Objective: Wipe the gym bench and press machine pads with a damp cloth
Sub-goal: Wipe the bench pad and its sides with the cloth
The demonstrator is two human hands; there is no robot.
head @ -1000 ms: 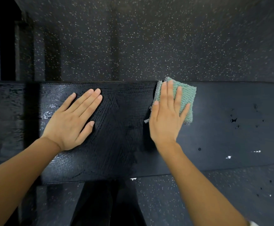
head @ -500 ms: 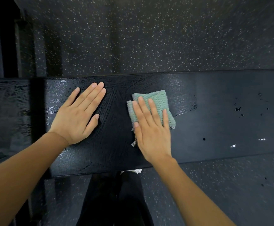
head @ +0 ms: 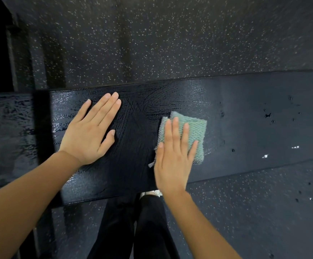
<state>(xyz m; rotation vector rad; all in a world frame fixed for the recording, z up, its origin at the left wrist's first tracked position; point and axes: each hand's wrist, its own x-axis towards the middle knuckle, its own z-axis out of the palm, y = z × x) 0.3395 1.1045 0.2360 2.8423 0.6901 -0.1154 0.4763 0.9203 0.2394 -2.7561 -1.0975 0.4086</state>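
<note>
A long black bench pad [head: 245, 116] runs across the view from left to right. Its left and middle parts glisten with wet wipe marks; the right part is dull, with small chips and white specks. A folded green cloth [head: 195, 131] lies on the pad right of centre. My right hand [head: 174, 157] presses flat on the cloth with straight fingers, covering its near left part. My left hand [head: 90, 131] rests flat on the wet pad further left, fingers straight and pointing up and to the right.
Dark speckled rubber floor [head: 152, 43] surrounds the bench. A second black pad [head: 6, 128] adjoins on the left across a gap. Dark upright frame bars [head: 2, 53] stand at the far left. My legs in black trousers [head: 133, 230] stand at the near edge of the bench.
My right hand slid the cloth from the pad's far edge toward me and left, then to the right again. My left hand stayed flat in place.
</note>
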